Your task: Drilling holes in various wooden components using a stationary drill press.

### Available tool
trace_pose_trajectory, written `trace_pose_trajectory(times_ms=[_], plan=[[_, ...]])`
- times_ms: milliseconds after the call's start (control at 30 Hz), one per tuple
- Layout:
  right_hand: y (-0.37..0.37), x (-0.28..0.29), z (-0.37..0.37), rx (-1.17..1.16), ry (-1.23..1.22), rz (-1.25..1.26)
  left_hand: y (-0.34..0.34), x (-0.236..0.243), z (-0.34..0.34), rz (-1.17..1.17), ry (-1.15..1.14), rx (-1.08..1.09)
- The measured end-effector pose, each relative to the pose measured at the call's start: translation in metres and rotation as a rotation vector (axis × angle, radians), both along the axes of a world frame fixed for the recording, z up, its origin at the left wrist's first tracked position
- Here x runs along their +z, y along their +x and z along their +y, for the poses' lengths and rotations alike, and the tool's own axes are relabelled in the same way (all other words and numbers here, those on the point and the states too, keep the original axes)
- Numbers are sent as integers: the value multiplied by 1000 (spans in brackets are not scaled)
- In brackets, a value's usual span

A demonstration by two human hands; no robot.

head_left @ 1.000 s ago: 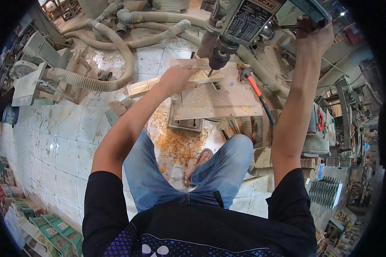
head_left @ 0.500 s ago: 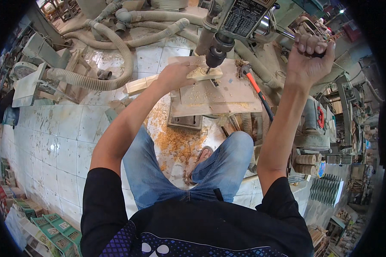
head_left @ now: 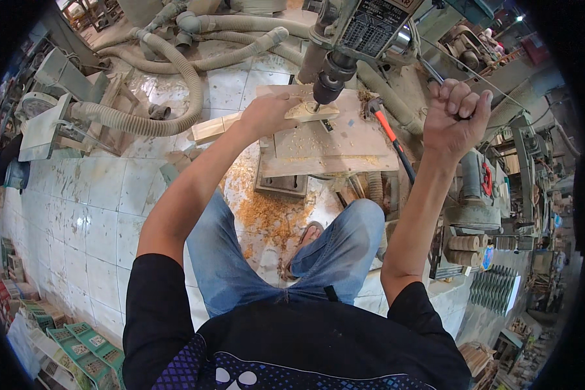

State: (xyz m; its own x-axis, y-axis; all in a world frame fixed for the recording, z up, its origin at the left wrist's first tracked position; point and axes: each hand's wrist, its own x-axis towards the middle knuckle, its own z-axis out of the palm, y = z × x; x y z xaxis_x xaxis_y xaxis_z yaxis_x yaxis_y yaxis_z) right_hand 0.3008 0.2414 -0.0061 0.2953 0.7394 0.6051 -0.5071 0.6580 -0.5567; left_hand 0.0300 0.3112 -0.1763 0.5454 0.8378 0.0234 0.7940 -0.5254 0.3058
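A pale strip of wood (head_left: 317, 114) lies on the drill press's board table, with my left hand (head_left: 268, 116) closed over it and pressing it down. The strip's other end (head_left: 208, 130) sticks out to the left past my wrist. Right above the wood is the drill chuck (head_left: 330, 83), its bit (head_left: 316, 106) reaching into the strip's top among shavings. Off to the right, my right hand (head_left: 458, 116) is a fist around the press's feed lever (head_left: 431, 70); its grip end is hidden in my fingers.
A hammer (head_left: 390, 133) with an orange and black handle lies on the right side of the board table (head_left: 325, 162). Wood shavings (head_left: 266, 218) cover the floor between my legs. Ribbed dust hoses (head_left: 188, 107) curl at the far left. Machines crowd the right.
My right hand has moved down and slightly left with the feed lever. The chuck is a little lower, closer to the wood. My left hand has stayed in place.
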Motion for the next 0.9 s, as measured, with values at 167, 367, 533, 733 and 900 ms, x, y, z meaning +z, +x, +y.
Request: trace_pose_trajectory(times_ms=[167, 367, 533, 733, 900], plan=[[4, -1, 1, -30, -25, -53, -1, -5, 0, -93, 110, -24], [5, -4, 3, -62, -29, -53, -1, -9, 0, -104, 149, -15], [3, -3, 4, -78, -5, -42, 0, -7, 1, -57, 77, -15], [6, 19, 13, -144, -17, -118, 0, -9, 2, -66, 80, -23], [15, 68, 38, -113, -171, -183, -1, -11, 1, -117, 139, -36]])
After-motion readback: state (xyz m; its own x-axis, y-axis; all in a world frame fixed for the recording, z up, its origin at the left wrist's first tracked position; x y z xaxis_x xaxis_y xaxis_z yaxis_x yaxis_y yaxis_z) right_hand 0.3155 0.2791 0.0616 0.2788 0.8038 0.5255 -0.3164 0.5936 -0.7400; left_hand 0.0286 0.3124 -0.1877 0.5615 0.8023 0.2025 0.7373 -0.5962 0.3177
